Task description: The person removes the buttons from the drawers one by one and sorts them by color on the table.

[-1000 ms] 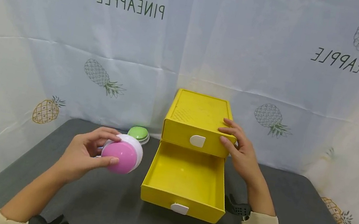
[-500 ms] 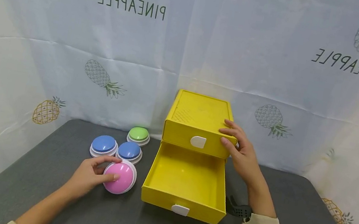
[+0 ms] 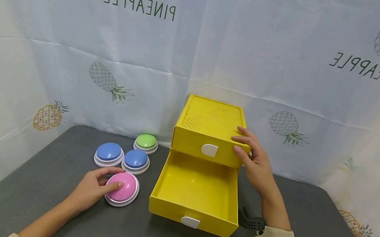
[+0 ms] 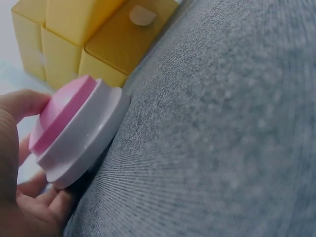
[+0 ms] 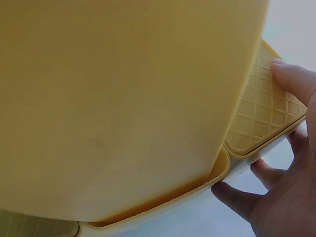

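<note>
A pink domed push button on a white round base (image 3: pixel 123 188) is at the front of the group on the left. My left hand (image 3: pixel 91 189) holds it, thumb on the pink dome and fingers at the side of the base. In the left wrist view, the button's white base (image 4: pixel 84 133) tilts close over the dark cloth. On the right, my right hand (image 3: pixel 257 164) grips the front corner of a yellow two-drawer box (image 3: pixel 214 116), thumb on the front and fingers on top. Its lower drawer (image 3: pixel 165 206) is pulled out; the upper one is closed.
Two blue buttons (image 3: pixel 108 152) on white bases stand just behind the pink one, and a green button (image 3: pixel 146 141) is farther back. A white curtain with pineapple prints (image 3: pixel 171 49) hangs behind the dark grey table (image 3: pixel 101 229).
My left hand has brought the pink button down and toward me, and it now lies flatter, in front of the blue buttons. The right hand and the drawer box have stayed put.
</note>
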Demonstrator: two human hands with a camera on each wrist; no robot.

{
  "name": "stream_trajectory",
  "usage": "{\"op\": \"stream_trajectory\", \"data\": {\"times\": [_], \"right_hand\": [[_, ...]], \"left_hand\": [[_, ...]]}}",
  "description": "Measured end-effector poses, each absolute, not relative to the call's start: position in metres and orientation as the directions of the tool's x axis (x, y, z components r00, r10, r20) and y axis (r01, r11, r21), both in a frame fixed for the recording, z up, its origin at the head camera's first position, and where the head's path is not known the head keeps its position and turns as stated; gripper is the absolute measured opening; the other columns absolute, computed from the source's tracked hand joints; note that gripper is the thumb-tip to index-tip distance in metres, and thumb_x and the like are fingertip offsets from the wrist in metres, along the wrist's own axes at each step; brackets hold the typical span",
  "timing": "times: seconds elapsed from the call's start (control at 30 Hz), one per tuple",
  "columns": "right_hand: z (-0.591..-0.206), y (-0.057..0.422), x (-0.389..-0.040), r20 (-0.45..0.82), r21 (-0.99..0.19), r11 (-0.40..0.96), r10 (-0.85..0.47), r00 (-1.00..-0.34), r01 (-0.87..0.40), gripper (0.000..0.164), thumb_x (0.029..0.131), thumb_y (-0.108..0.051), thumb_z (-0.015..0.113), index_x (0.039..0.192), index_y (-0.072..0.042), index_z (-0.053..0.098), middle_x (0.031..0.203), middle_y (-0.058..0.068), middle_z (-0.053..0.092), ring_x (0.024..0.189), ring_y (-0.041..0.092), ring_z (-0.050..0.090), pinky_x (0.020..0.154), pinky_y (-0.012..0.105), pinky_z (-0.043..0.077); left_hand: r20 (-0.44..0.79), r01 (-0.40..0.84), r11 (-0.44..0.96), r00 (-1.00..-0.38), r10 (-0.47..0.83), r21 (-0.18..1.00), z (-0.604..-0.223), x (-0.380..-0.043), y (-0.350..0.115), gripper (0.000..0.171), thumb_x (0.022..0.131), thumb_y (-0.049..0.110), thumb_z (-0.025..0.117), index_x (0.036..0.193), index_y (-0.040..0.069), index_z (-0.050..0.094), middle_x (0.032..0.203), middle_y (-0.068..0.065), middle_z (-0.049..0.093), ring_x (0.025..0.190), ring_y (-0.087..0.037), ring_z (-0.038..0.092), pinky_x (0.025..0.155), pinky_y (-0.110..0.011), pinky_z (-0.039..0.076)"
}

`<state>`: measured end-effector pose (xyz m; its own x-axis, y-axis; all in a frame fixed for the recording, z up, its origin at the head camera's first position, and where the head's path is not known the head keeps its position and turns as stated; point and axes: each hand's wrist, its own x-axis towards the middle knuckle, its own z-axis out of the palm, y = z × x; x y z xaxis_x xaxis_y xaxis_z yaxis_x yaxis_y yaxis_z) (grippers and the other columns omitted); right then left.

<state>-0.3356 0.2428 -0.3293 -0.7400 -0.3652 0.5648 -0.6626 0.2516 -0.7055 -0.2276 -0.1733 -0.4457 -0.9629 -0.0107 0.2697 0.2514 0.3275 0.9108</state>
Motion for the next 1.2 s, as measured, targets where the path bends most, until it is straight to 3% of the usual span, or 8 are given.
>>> {"op": "stream_trajectory", "data": {"times": [0.13,0.33,0.47,0.67,1.2], "right_hand": [[-0.33,0.242,-0.335,0.562,-0.71,0.251,-0.361,-0.744,-0.658,0.028,0.105,-0.01,0.053,0.131,-0.002,0.06,0.164,0.006,0.033,0.155,0.036,0.023,0.098,0.007,0.044],[-0.33,0.242,-0.335,0.559,-0.707,0.261,-0.363,-0.746,-0.657,0.029,0.105,-0.011,0.052,0.132,-0.003,0.06,0.164,0.005,0.033,0.155,0.034,0.023,0.099,0.007,0.044],[-0.33,0.242,-0.336,0.554,-0.71,0.265,-0.36,-0.751,-0.652,0.029,0.105,-0.011,0.053,0.132,-0.003,0.059,0.164,0.004,0.033,0.155,0.033,0.023,0.1,0.007,0.043],[-0.33,0.242,-0.335,0.551,-0.715,0.263,-0.358,-0.754,-0.648,0.029,0.105,-0.012,0.053,0.132,-0.004,0.059,0.164,0.003,0.032,0.156,0.032,0.022,0.1,0.007,0.043],[-0.33,0.242,-0.334,0.544,-0.721,0.27,-0.35,-0.763,-0.638,0.029,0.106,-0.013,0.053,0.132,-0.004,0.059,0.164,0.001,0.033,0.156,0.029,0.022,0.101,0.008,0.042]], "left_hand": [[0.335,0.275,0.484,-0.941,-0.04,0.831,-0.447,-0.228,-0.174,0.032,0.088,0.016,0.077,0.118,0.005,0.072,0.104,-0.007,0.074,0.083,0.003,0.063,0.073,-0.018,0.053],[0.312,0.192,0.635,-0.946,-0.083,0.748,-0.448,-0.228,-0.175,0.032,0.092,0.029,0.074,0.119,0.013,0.073,0.112,-0.002,0.075,0.098,0.001,0.06,0.087,-0.022,0.05],[0.305,0.211,0.677,-0.952,-0.021,0.705,-0.45,-0.227,-0.175,0.049,0.089,0.037,0.075,0.131,0.014,0.065,0.124,-0.003,0.071,0.107,-0.008,0.06,0.091,-0.027,0.05],[0.373,0.323,0.719,-0.923,0.096,0.615,-0.457,-0.226,-0.174,0.082,0.068,0.047,0.091,0.136,0.013,0.058,0.123,-0.002,0.065,0.107,-0.015,0.059,0.089,-0.032,0.053],[0.386,0.289,0.749,-0.921,0.048,0.596,-0.453,-0.235,-0.171,0.083,0.067,0.047,0.092,0.135,0.011,0.06,0.13,-0.011,0.065,0.115,-0.028,0.061,0.093,-0.049,0.053]]}}
